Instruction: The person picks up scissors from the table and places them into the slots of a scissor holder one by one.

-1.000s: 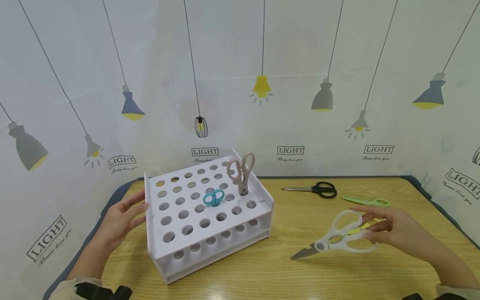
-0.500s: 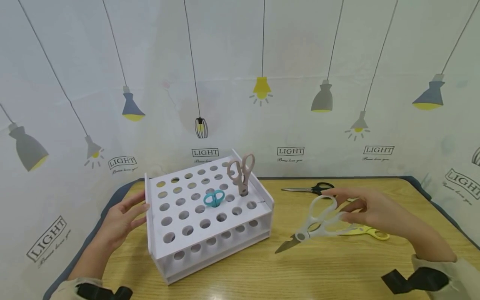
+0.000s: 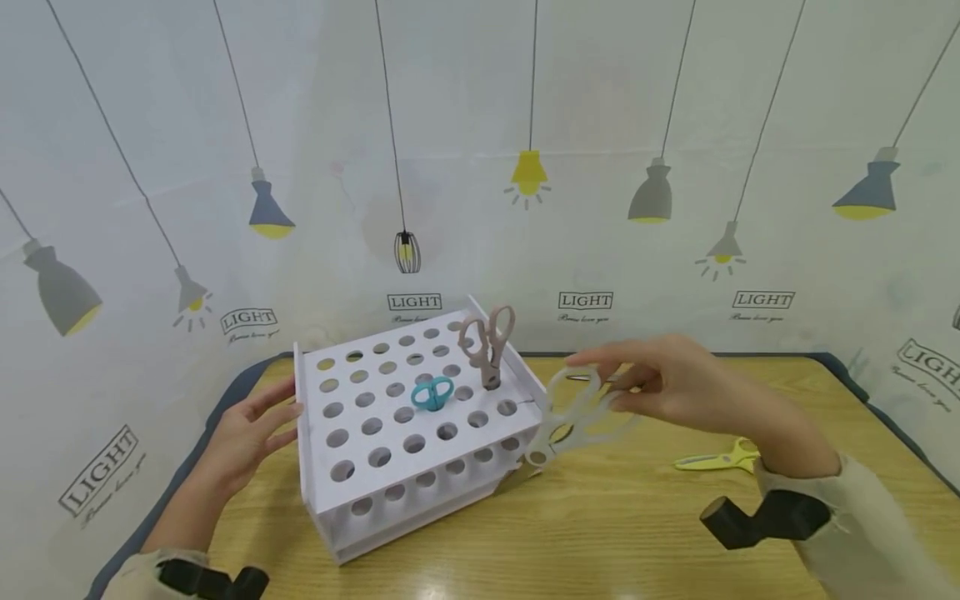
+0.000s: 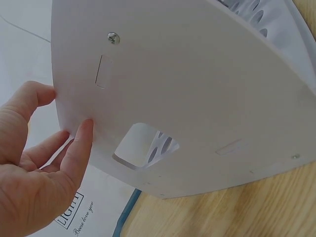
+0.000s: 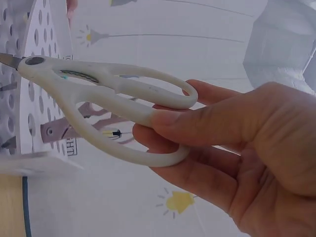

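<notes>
My left hand (image 3: 242,437) is at the left side panel of a white rack (image 3: 322,498) with rows of round holes. In the left wrist view its fingertips (image 4: 87,126) touch that panel, with another finger at the panel's edge. My right hand (image 3: 675,387) holds white-handled scissors (image 5: 44,74) by the finger loops, thumb against the handle. Their blades point down and left and overlap the rack's right front corner in the head view. Small teal scissors (image 3: 432,394) and beige scissors (image 3: 491,365) stand in holes of the rack, handles up.
Yellow scissors (image 3: 716,460) lie on the wooden table (image 3: 600,533), near my right forearm. Behind my right hand, only part of a dark pair's blade (image 3: 588,378) shows. A printed curtain (image 3: 480,208) hangs behind the table.
My right hand has carried the white scissors left, from the right of the table to the rack's right front corner. My left hand has stayed at the rack's side.
</notes>
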The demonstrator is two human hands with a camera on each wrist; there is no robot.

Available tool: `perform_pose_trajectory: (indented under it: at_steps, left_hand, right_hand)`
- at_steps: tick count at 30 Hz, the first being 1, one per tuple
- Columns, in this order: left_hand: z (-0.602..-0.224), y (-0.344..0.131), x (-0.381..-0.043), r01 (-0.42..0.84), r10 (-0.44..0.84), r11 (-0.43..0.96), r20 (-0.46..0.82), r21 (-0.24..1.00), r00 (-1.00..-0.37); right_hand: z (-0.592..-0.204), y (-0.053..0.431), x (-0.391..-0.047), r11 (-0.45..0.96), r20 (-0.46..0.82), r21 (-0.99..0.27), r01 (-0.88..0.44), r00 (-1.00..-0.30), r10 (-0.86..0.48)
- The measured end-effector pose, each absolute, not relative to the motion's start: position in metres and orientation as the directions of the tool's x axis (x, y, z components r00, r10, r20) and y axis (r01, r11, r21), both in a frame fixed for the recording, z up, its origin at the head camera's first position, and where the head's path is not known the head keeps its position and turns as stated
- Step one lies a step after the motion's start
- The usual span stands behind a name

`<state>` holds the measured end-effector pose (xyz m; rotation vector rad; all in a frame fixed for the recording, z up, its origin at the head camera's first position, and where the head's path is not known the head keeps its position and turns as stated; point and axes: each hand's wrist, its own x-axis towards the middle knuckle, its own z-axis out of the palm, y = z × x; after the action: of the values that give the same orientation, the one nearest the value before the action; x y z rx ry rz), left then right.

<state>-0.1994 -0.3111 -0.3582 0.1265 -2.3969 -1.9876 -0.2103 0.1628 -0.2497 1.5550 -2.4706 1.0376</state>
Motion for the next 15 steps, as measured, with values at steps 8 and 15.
perform_pose_trajectory:
  at_steps: [8,15]
  left_hand:
    - [-0.356,-0.31,-0.2,-0.052,-0.078,0.182,-0.038,0.982,-0.996]
    - [-0.356,-0.31,-0.199,-0.057,-0.089,0.18,-0.041,0.982,-0.995]
  right_hand:
    - [-0.23,0.123,-0.216,0.238,0.342,-0.5,-0.833,-0.442,-0.829]
    - [-0.211,0.092,-0.221,0.228,0.294,-0.508,-0.83,-0.416,-0.86]
